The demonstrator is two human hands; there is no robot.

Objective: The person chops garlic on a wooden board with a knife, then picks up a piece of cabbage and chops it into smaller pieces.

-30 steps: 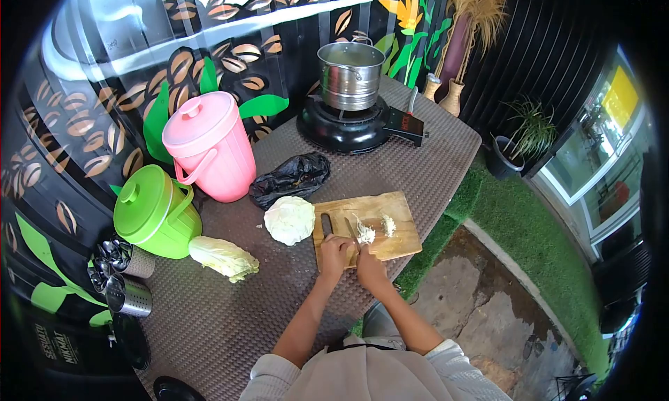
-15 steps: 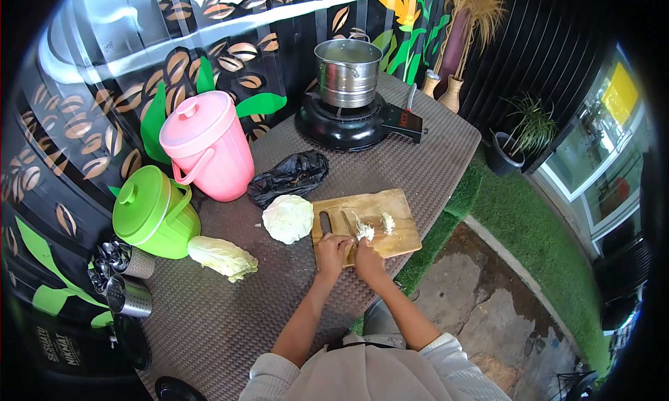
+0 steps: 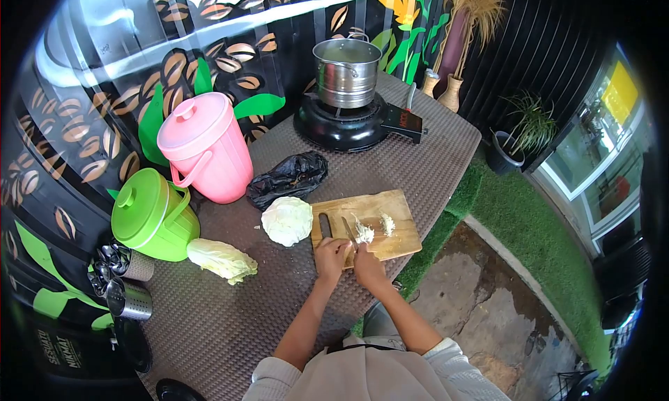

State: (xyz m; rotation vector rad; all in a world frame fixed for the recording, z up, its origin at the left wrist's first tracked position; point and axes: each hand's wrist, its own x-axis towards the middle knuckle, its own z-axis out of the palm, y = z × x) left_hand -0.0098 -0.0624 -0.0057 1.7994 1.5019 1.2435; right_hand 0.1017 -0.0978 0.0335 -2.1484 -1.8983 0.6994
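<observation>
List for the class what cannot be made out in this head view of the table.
Head view: what the left hand and right hand hold on the board, covered by their own fingers and too small.
Head view: the contents of the pot, too small and glary.
Head view: what is in the black bag, hidden by its folds.
</observation>
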